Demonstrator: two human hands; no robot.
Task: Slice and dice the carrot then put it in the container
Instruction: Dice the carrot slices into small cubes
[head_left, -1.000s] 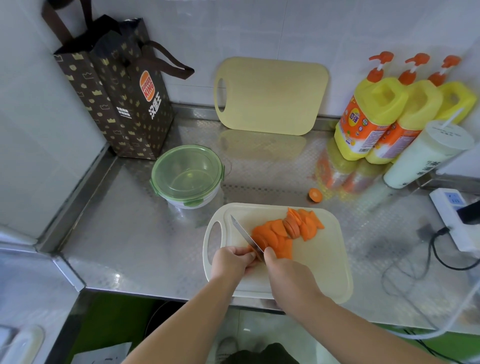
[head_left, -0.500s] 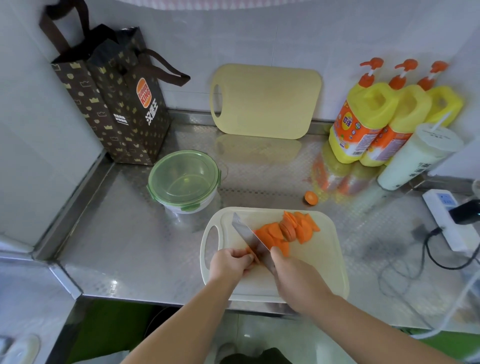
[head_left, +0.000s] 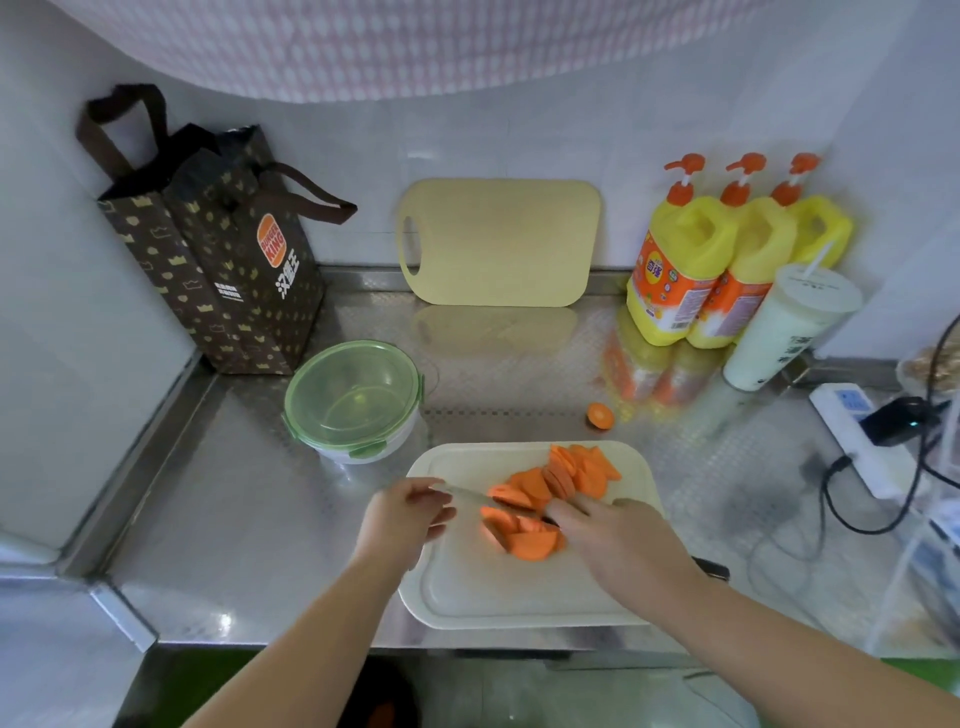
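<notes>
The knife (head_left: 488, 500) has swung round from its slant of a moment ago and now lies almost crosswise over the carrot slices (head_left: 530, 543), its tip pointing at the left hand (head_left: 402, 519), which has drawn back from the pile. The right hand (head_left: 621, 538) is wrapped around the handle. The left hand's fingers are loosely curled just at the blade's tip; whether they touch it I cannot tell. Slices lie on both sides of the blade between the two hands, with a fanned stack just beyond the right hand, all on the white cutting board (head_left: 519, 597). The container (head_left: 353, 402), its green lid on, sits beyond the left hand. A carrot end (head_left: 600, 415) lies on the counter beyond the board.
</notes>
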